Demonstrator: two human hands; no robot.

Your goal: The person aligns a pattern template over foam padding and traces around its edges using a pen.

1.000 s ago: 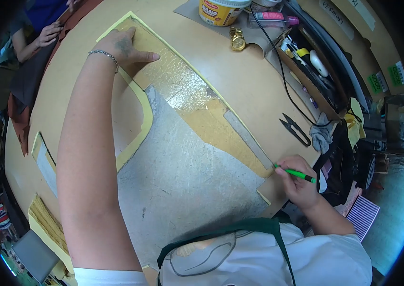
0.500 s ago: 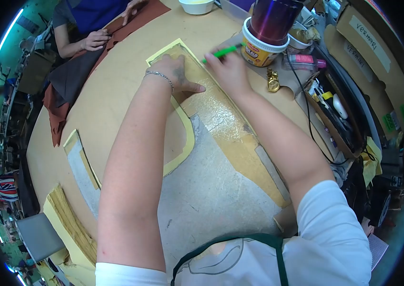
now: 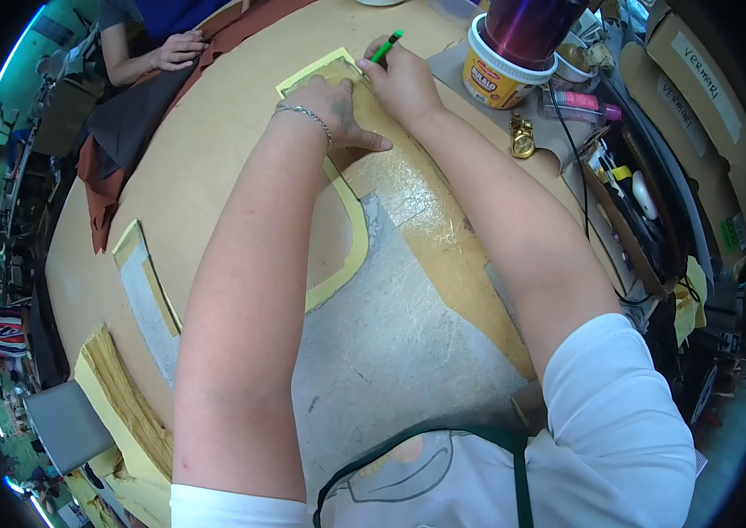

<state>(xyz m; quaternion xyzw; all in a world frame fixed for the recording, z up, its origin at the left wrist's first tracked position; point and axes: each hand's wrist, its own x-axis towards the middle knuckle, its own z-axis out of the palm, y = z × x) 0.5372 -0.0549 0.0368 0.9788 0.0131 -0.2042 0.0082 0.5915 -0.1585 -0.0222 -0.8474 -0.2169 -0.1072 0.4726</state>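
A long pattern template [image 3: 408, 189], brown and shiny as if covered in clear tape, lies over yellow sheet material [image 3: 359, 231] whose edge shows around it. My left hand [image 3: 330, 110] presses down on the template's far end, thumb stretched out to the right and the other fingers partly hidden. In my right hand [image 3: 404, 84] is a green pen [image 3: 388, 46], held tilted at the template's far right corner. Its tip is hard to make out. A grey panel [image 3: 373, 352] joins the template on the near side.
A labelled tub [image 3: 500, 75] with a dark purple container [image 3: 531, 31] stands right, near a gold watch [image 3: 521, 138] and pink-capped bottle [image 3: 580, 106]. A box of tools [image 3: 624, 198] lines the right edge. Across the table, another person's hand [image 3: 177, 51] rests on brown material [image 3: 131, 119].
My right hand has moved up and left along the template's edge to its far corner, and the pen now stands more upright. My left hand stays on the template. The view has shifted slightly.
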